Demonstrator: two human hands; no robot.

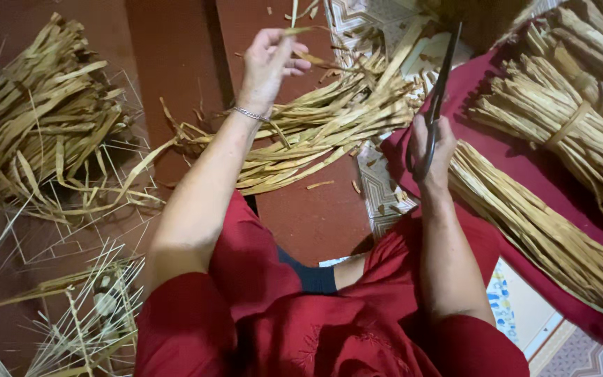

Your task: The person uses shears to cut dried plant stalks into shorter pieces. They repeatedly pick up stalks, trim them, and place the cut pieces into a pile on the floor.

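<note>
Right hand (pixel 433 150) grips scissors (pixel 438 98) (blades up); left hand (pixel 268 59) pinches strip (pixel 293 31).

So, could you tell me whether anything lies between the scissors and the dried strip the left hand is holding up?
Nothing visible does: the scissors in the right hand point up beside the strip pinched in the left hand, open space between them.

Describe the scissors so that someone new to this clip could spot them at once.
Start at the dark red cloth on the right, loaded with tied bundles of pale dried strips. At its left edge the right hand grips the scissors, blades pointing up and away. They are the only dark, thin metal thing among straw-coloured fibres.
</note>
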